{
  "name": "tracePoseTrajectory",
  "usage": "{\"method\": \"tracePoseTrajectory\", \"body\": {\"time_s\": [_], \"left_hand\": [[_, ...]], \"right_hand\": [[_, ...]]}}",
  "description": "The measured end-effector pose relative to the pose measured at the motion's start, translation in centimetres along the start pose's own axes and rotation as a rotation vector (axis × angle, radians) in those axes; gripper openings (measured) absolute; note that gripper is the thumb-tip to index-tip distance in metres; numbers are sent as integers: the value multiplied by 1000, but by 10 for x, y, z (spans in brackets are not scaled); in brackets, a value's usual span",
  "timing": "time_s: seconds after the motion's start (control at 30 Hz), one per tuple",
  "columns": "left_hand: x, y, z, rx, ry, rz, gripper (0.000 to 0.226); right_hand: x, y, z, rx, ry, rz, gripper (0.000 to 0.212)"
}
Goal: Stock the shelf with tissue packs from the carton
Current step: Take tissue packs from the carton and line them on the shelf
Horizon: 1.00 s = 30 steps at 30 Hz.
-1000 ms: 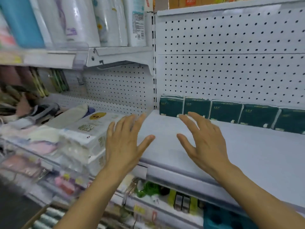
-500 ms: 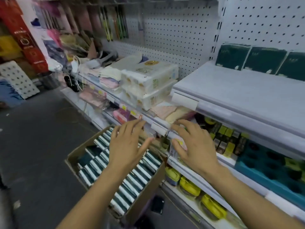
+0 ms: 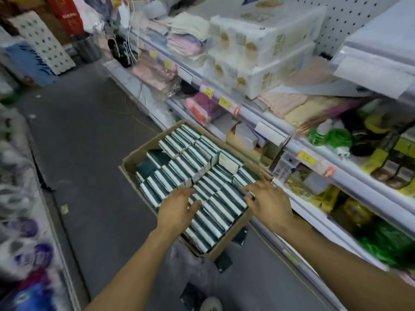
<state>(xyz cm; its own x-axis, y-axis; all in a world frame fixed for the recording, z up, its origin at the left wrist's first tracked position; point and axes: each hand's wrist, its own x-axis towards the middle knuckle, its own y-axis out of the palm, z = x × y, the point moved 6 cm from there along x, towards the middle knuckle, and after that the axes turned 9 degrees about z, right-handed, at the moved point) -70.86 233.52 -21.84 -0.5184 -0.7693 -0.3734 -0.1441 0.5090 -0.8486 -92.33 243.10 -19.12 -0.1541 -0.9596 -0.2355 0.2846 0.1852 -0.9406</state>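
carton (image 3: 134, 161): brown, open, on floor | tissue packs (image 3: 202, 176): dark green-white, packed in rows inside

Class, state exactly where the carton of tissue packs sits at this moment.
In the head view the carton stands open on the dark floor at centre frame, left of the lower shelves, with both hands spread above its near end.

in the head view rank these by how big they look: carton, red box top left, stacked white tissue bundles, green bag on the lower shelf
1. carton
2. white tissue bundles
3. and 4. red box and green bag: look alike, and the box is cropped and farther off, so unsure
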Motion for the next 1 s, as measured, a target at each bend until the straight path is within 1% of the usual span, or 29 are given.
{"method": "tracePoseTrajectory", "body": {"time_s": [0.1, 0.2, 0.3, 0.4, 0.47, 0.57, 0.73, 0.83, 0.93, 0.97, 1.0], "left_hand": [[34, 29, 3, -31, 65, 95, 39], [71, 54, -7, -26, 182, 133, 36], [101, 75, -23, 42, 298, 133, 34], [123, 93, -35, 167, 398, 172, 35], [135, 101, -37, 271, 419, 218, 38], [147, 104, -42, 393, 417, 267, 43], [154, 107, -52, 549, 422, 400, 47], [156, 104, -57, 710, 484, 379, 41], [152, 104, -59, 821, 527, 316, 33], [149, 103, -59, 821, 531, 287, 32], [146, 100, -58, 801, 534, 256, 32]], "right_hand": [[28, 33, -12, -43, 79, 96, 32], [54, 64, -25, -131, 134, 169, 28], [74, 89, -28, -199, 139, 209, 24], [91, 108, -30, -266, 141, 222, 30], [99, 115, -32, -315, 155, 252, 35], [107, 124, -36, -326, 206, 315, 39], [112, 132, -38, -313, 216, 343, 41], [111, 129, -39, -334, 210, 337, 28], [109, 118, -40, -249, 272, 305, 9], [107, 113, -41, -218, 291, 290, 6], [104, 107, -43, -195, 309, 269, 12]]}}
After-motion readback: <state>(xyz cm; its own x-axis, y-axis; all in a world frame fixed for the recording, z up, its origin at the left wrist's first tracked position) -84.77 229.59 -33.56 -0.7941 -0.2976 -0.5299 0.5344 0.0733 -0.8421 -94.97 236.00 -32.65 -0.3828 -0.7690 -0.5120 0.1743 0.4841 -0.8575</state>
